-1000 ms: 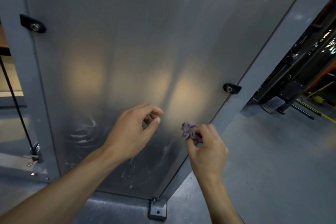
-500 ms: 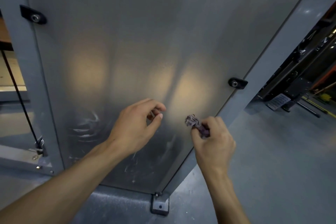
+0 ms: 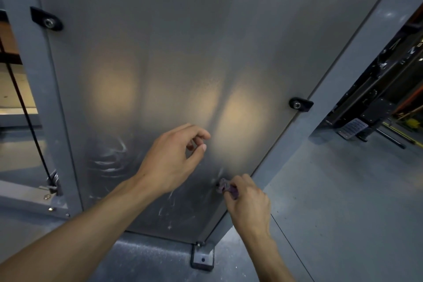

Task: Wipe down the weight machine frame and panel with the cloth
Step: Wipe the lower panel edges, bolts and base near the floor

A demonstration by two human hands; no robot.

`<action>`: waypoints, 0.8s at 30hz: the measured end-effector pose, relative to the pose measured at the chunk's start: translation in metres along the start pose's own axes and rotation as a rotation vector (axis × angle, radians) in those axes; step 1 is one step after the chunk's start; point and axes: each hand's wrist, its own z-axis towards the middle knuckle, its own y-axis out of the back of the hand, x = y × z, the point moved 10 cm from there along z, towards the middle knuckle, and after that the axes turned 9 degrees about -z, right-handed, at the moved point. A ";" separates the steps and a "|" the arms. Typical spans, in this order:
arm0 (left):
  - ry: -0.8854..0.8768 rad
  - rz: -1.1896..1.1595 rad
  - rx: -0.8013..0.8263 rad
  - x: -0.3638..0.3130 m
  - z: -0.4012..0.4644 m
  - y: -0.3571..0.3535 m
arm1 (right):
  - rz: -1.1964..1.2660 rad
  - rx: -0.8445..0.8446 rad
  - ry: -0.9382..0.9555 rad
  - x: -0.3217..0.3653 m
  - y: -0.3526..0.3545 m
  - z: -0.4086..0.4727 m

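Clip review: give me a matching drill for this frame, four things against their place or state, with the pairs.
Things:
1. cloth
2. left hand
3. foot bracket
4. smears

States:
A. bolted to the floor at the panel's bottom corner
B. bunched in the right hand, against the panel
C. loosely curled, holding nothing
D. white streaks low on the panel's left

Pairs: 1-B, 2-C, 3-A, 4-D

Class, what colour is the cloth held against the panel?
The cloth is purple, bunched in the right hand; the head view shows it.
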 end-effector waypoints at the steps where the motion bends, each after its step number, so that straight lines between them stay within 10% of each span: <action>1: -0.002 0.000 -0.003 0.000 0.000 0.000 | 0.015 -0.051 -0.026 -0.002 0.014 0.005; 7: -0.008 0.002 -0.004 -0.001 0.001 0.000 | 0.083 -0.334 -0.110 -0.012 0.089 0.027; 18: -0.008 0.002 0.002 0.001 0.001 -0.001 | -0.015 0.153 0.067 -0.006 -0.047 -0.019; 24: -0.007 0.004 -0.010 -0.001 0.001 0.000 | 0.128 0.007 -0.029 -0.016 0.005 0.003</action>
